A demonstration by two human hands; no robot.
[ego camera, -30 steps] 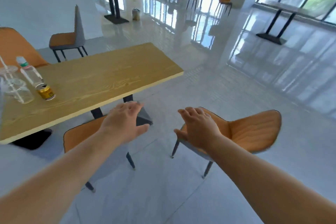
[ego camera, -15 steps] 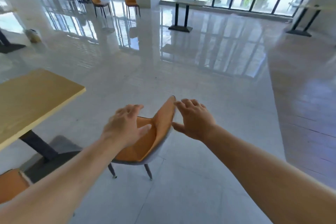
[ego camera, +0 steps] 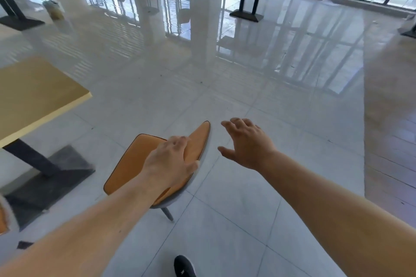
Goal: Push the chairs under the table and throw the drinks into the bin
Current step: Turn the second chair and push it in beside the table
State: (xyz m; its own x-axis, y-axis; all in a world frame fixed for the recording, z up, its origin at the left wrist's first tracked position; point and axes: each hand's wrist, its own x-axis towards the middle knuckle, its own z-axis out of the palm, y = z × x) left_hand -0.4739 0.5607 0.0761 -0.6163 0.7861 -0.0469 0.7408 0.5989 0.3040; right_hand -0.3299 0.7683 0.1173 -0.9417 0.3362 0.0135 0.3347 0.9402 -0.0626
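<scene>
Beside the wooden table (ego camera: 33, 96), off its near right corner, an orange chair (ego camera: 130, 164) is seen standing on the pale tiled floor (ego camera: 236, 209), well clear of the tabletop and apart from the table's dark base (ego camera: 45, 175). The left hand (ego camera: 171, 164) is laid on the chair's backrest, fingers loosely spread. The right hand (ego camera: 244, 144) is held open just right of the backrest, grasping nothing. A black shoe (ego camera: 183, 266) is visible below the chair.

Both forearms are bare, with no sleeves, watch or rings showing on the left hand (ego camera: 171, 159) or right hand (ego camera: 245, 144). A black shoe (ego camera: 184, 266) shows at the bottom edge of the frame.
</scene>
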